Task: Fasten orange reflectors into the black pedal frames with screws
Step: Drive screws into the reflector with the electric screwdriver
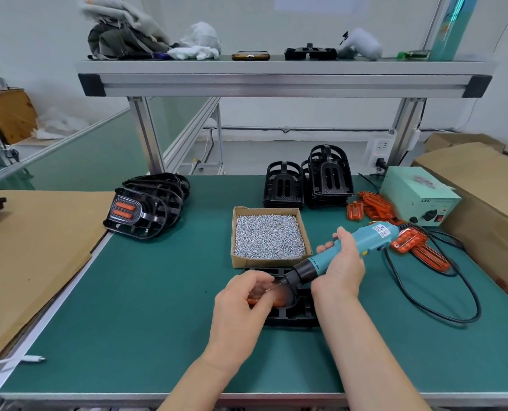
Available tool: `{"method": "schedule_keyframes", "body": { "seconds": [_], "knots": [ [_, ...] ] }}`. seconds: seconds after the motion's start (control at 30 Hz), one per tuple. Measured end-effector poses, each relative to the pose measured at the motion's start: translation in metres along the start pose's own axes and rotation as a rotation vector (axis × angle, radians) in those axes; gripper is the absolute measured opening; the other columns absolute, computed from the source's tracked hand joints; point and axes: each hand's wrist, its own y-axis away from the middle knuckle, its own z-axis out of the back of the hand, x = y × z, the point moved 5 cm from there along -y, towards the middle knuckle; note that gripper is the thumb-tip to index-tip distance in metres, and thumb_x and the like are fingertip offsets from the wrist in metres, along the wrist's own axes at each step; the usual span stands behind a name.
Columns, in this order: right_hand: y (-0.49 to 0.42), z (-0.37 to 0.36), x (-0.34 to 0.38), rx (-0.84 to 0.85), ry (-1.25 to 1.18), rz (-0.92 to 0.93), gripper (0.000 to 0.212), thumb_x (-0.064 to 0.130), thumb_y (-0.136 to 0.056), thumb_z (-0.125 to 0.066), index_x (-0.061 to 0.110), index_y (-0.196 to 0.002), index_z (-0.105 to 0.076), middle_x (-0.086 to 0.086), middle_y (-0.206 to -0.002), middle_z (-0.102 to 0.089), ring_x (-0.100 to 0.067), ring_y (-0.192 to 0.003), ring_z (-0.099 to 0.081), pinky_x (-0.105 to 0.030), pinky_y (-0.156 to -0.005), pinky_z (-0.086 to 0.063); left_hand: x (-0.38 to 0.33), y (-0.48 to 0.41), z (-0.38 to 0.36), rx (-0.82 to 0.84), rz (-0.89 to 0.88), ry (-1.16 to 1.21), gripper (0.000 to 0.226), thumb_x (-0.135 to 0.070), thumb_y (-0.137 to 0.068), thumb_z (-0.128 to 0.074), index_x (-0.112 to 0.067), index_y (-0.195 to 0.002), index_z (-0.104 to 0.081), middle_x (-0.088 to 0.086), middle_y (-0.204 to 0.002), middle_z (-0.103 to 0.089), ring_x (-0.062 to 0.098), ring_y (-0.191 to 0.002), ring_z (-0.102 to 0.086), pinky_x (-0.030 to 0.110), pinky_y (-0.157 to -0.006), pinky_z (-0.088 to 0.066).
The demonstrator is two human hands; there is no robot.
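Note:
A black pedal frame [294, 314] lies on the green mat in front of me, with an orange reflector [278, 301] set in it. My left hand [240, 304] curls over the reflector, its fingers pinching near the driver's tip. My right hand [340, 262] grips a teal electric screwdriver [347, 247], tilted down to the left, with its bit at the reflector. Just behind the frame sits a cardboard box of small silver screws [267, 234]. Loose orange reflectors [371, 207] lie at the right, and more orange reflectors [418, 246] lie under the driver's rear.
Finished pedals with reflectors [147, 204] are stacked at the left. Bare black frames [307, 182] stand stacked at the back. A pale green power supply [418, 197] and its black cable [442, 295] occupy the right, beside a cardboard carton [483, 197]. Brown cardboard [36, 247] covers the left side.

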Motion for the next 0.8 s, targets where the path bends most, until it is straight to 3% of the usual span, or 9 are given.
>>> {"method": "schedule_keyframes", "body": {
  "seconds": [0.13, 0.23, 0.33, 0.6, 0.8],
  "knots": [
    [0.0, -0.004, 0.002, 0.02, -0.003, 0.031, 0.023, 0.021, -0.085, -0.075, 0.015, -0.101, -0.06, 0.005, -0.061, -0.056, -0.007, -0.046, -0.056, -0.019, -0.049, -0.051, 0.011, -0.004, 0.009, 0.05, 0.021, -0.131, 0.048, -0.037, -0.073, -0.081, -0.041, -0.113, -0.055, -0.022, -0.112, -0.057, -0.006, -0.11, -0.052, 0.005, -0.09, -0.036],
    [0.0, -0.008, 0.006, 0.032, 0.009, 0.086, 0.024, 0.02, -0.085, -0.075, 0.013, -0.103, -0.06, 0.005, -0.061, -0.055, -0.007, -0.047, -0.056, -0.02, -0.049, -0.05, 0.025, -0.006, 0.013, 0.22, -0.003, -0.308, 0.078, -0.065, -0.062, -0.068, -0.04, -0.132, -0.043, -0.028, -0.121, -0.04, -0.006, -0.121, -0.035, 0.013, -0.101, -0.03],
    [0.002, -0.014, 0.008, 0.065, 0.039, 0.157, 0.025, 0.022, -0.085, -0.074, 0.013, -0.104, -0.059, 0.006, -0.059, -0.054, -0.009, -0.048, -0.055, -0.02, -0.049, -0.049, 0.035, -0.007, 0.012, 0.311, -0.023, -0.385, 0.094, -0.073, -0.059, -0.066, -0.036, -0.141, -0.039, -0.022, -0.125, -0.037, -0.001, -0.123, -0.034, 0.025, -0.109, -0.03],
    [0.021, -0.041, 0.008, 0.235, 0.103, 0.388, 0.023, 0.021, -0.087, -0.072, 0.017, -0.088, -0.05, 0.006, -0.056, -0.052, -0.012, -0.047, -0.05, -0.023, -0.05, -0.046, 0.043, -0.01, 0.009, 0.282, -0.012, -0.42, 0.103, -0.079, -0.056, -0.062, -0.026, -0.143, -0.046, -0.014, -0.114, -0.037, 0.007, -0.116, -0.039, 0.027, -0.109, -0.032],
    [0.038, -0.053, 0.002, 0.359, 0.197, 0.537, 0.019, 0.024, -0.085, -0.073, 0.018, -0.086, -0.055, 0.007, -0.051, -0.054, -0.012, -0.046, -0.051, -0.025, -0.05, -0.046, 0.046, -0.011, 0.011, 0.269, 0.005, -0.414, 0.085, -0.08, -0.053, -0.066, -0.032, -0.123, -0.056, -0.023, -0.103, -0.035, 0.004, -0.107, -0.041, 0.024, -0.1, -0.037]
  ]
}}
